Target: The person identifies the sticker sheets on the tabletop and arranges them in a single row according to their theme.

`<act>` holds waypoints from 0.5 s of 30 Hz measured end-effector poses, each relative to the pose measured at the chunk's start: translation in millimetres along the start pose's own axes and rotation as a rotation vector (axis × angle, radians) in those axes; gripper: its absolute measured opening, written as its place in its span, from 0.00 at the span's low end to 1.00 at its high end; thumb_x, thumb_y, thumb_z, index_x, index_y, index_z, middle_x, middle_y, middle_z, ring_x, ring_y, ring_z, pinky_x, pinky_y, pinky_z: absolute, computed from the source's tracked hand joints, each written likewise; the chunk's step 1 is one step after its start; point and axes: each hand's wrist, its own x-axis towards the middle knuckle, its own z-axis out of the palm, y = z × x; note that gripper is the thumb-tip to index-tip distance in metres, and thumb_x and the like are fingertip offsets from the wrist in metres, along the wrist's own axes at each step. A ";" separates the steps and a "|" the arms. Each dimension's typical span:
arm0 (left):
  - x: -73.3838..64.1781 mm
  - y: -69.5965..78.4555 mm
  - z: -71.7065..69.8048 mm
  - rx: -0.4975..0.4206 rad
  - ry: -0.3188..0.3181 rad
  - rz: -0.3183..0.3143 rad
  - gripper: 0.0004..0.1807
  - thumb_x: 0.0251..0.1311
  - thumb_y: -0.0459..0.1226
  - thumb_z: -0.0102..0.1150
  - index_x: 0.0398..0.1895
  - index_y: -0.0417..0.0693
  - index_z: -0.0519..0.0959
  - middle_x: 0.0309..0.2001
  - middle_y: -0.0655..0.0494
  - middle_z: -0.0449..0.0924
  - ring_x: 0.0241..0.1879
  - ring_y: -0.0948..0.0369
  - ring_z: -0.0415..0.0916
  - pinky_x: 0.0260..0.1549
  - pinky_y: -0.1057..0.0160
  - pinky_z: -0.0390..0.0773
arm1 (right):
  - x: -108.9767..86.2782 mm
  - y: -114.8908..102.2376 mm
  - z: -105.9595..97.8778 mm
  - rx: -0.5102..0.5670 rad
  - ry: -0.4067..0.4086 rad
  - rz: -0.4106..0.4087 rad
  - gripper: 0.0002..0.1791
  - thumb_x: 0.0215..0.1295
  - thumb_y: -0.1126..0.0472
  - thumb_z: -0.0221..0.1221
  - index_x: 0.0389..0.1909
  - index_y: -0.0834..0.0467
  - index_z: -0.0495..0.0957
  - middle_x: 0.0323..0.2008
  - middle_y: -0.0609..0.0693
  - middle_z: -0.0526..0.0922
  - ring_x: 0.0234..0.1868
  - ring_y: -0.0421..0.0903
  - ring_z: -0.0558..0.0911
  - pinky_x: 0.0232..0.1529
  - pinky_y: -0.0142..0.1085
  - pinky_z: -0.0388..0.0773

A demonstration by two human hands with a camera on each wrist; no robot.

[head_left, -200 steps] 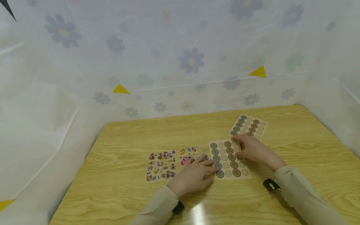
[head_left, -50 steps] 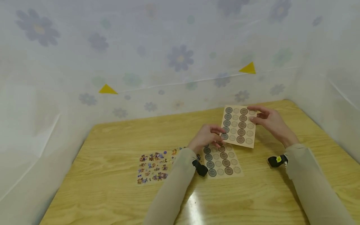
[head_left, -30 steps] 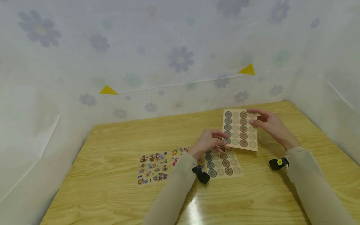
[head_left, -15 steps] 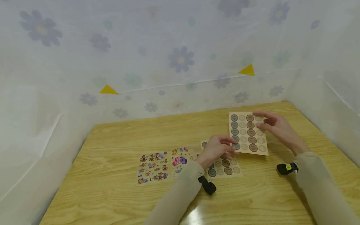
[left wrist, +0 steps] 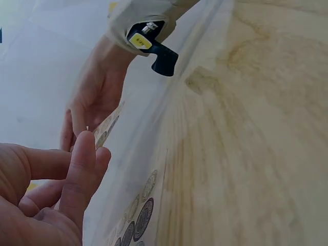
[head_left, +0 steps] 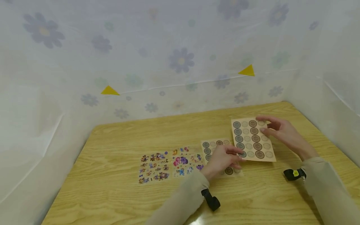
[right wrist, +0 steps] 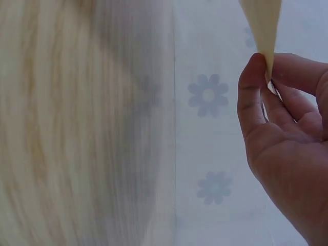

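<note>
Both hands hold up a beige sticker sheet [head_left: 248, 139] printed with columns of grey, pale and brown round stickers. My right hand [head_left: 288, 137] pinches its upper right edge between thumb and fingers; the right wrist view shows the sheet edge-on in that grip. At the lower left corner, my left hand [head_left: 222, 160] pinches it with thumb and fingertips. A second, similar sticker sheet [head_left: 206, 150] lies flat on the table, partly hidden beneath the left hand. To its left lie clear sticker sheets with small cartoon characters [head_left: 153, 168] and colourful ponies [head_left: 180, 162].
The wood-grain table [head_left: 112, 200] has a white, flower-patterned sheet wall [head_left: 140, 56] behind it and at both sides. Yellow triangles [head_left: 247, 71] are fixed to the back wall. A black wrist strap [head_left: 211, 200] hangs under the left sleeve, another [head_left: 293, 174] under the right.
The held sheet, first lying at the back right, was picked up. Over the last second both hands moved it right and toward me, uncovering more of the lying sheets.
</note>
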 end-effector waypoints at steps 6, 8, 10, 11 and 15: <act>-3.0 -9.0 8.9 -0.043 0.018 -0.022 0.10 0.60 0.22 0.58 0.40 0.36 0.85 0.34 0.51 0.85 0.34 0.40 0.84 0.27 0.59 0.84 | -2.8 3.4 4.9 0.003 -0.021 -0.055 0.27 0.70 0.57 0.60 0.69 0.53 0.70 0.54 0.56 0.79 0.43 0.44 0.80 0.39 0.36 0.79; -3.2 -11.7 11.7 -0.078 0.015 -0.037 0.09 0.61 0.23 0.57 0.39 0.35 0.85 0.35 0.52 0.84 0.36 0.41 0.84 0.27 0.60 0.84 | -3.2 4.3 4.6 -0.033 -0.042 -0.071 0.27 0.70 0.58 0.60 0.69 0.54 0.70 0.54 0.57 0.78 0.42 0.44 0.80 0.38 0.35 0.78; -4.1 -14.3 13.7 -0.083 0.015 -0.051 0.08 0.62 0.25 0.57 0.39 0.36 0.85 0.35 0.52 0.84 0.35 0.44 0.85 0.27 0.60 0.84 | -4.1 5.7 4.0 -0.056 -0.088 -0.066 0.27 0.70 0.60 0.59 0.69 0.54 0.68 0.53 0.59 0.78 0.42 0.46 0.80 0.37 0.36 0.78; -4.9 -15.3 14.5 -0.087 0.015 -0.061 0.08 0.62 0.25 0.57 0.39 0.36 0.85 0.36 0.53 0.84 0.36 0.45 0.85 0.27 0.59 0.84 | -4.6 6.5 3.7 -0.057 -0.112 -0.053 0.28 0.69 0.61 0.59 0.70 0.54 0.68 0.52 0.59 0.78 0.42 0.46 0.80 0.38 0.36 0.78; -8.4 -17.0 16.4 -0.094 0.021 -0.092 0.08 0.64 0.27 0.56 0.40 0.36 0.85 0.39 0.54 0.82 0.36 0.46 0.85 0.28 0.59 0.84 | -5.4 10.6 3.3 -0.057 -0.205 -0.011 0.33 0.66 0.64 0.60 0.72 0.56 0.64 0.50 0.60 0.79 0.43 0.50 0.80 0.37 0.39 0.79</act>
